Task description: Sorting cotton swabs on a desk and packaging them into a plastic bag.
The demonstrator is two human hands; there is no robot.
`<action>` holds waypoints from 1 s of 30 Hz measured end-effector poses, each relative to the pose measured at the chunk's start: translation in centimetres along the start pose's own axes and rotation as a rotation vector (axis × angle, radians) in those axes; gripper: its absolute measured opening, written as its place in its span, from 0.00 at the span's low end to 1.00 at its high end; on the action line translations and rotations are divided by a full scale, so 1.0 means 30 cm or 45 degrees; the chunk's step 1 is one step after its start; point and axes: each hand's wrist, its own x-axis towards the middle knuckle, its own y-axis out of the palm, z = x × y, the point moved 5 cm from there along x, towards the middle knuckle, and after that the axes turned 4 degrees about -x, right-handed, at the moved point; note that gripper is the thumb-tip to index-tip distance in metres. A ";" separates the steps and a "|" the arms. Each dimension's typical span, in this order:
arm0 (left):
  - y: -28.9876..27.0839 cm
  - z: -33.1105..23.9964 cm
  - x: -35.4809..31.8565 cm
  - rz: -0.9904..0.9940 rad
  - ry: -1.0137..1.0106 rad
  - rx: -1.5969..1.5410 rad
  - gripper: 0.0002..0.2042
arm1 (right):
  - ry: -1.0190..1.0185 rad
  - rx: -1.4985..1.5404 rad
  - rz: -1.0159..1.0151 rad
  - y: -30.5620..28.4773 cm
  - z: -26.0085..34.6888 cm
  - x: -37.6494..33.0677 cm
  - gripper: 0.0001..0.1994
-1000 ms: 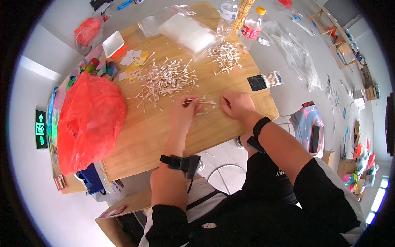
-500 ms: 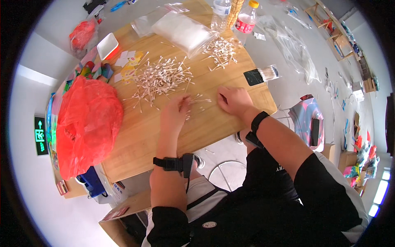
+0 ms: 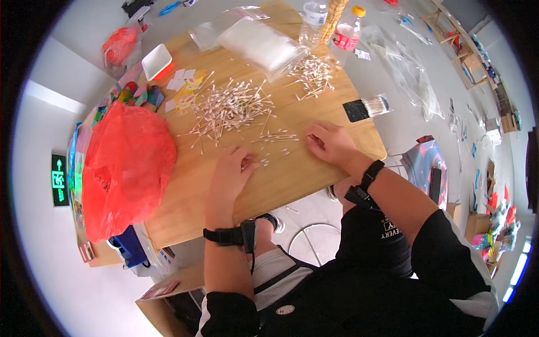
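Both hands low on the wooden tabletop (image 3: pixel 292 180). Left hand (image 3: pixel 233 168) curled, fingertips pinching a few cotton swabs (image 3: pixel 264 160) at the near edge of the scatter. Right hand (image 3: pixel 328 143) palm-down, fingers bent; whether it grips any swab I cannot tell. Small gathered bunch (image 3: pixel 275 136) lies between the 2 hands. Judged step: sorting loose swabs into bundles; next calls for aligning the pinched ones. Beyond: main swab pile (image 3: pixel 230 106), second pile (image 3: pixel 311 73), clear plastic bag (image 3: pixel 261 48). Red bag (image 3: pixel 126 163) at left.
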 end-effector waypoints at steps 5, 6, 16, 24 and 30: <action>0.051 -0.035 0.005 0.040 0.010 -0.063 0.11 | -0.312 -0.007 -0.081 0.007 0.147 0.085 0.14; 0.064 -0.044 0.013 0.041 0.014 -0.068 0.11 | -0.310 -0.012 -0.081 0.021 0.147 0.093 0.14; 0.045 -0.048 0.068 -0.399 0.170 0.110 0.09 | 0.154 0.272 0.040 0.126 0.065 0.115 0.12; 0.052 -0.051 0.074 -0.263 0.207 0.211 0.06 | -0.139 0.063 0.144 0.092 0.082 0.150 0.05; 0.055 -0.046 0.066 -0.186 0.119 0.166 0.04 | -0.258 -0.069 0.186 0.084 0.106 0.147 0.05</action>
